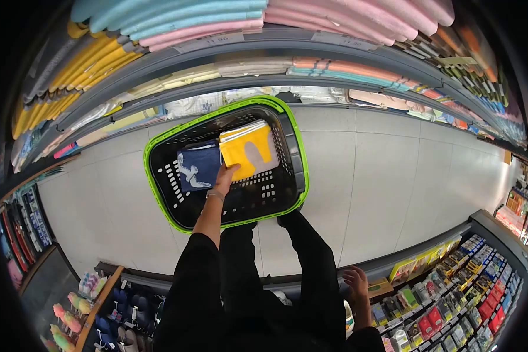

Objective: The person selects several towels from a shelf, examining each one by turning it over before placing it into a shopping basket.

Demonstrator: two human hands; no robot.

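A black basket with a bright green rim (304,158) stands on the floor before my feet. Inside it, my left hand (226,177) is closed on the near left corner of a folded yellow and grey cloth (246,149). A folded navy cloth with a white bird-like print (196,167) lies in the basket just left of that hand. My right hand (355,280) hangs low beside my right leg, its fingers apart and nothing in them.
Shelves with stacked folded towels (205,26) run along the far side. Racks of small packaged goods (446,299) stand at the lower right, slippers (138,311) at the lower left. Pale tiled floor (381,170) lies between the shelves.
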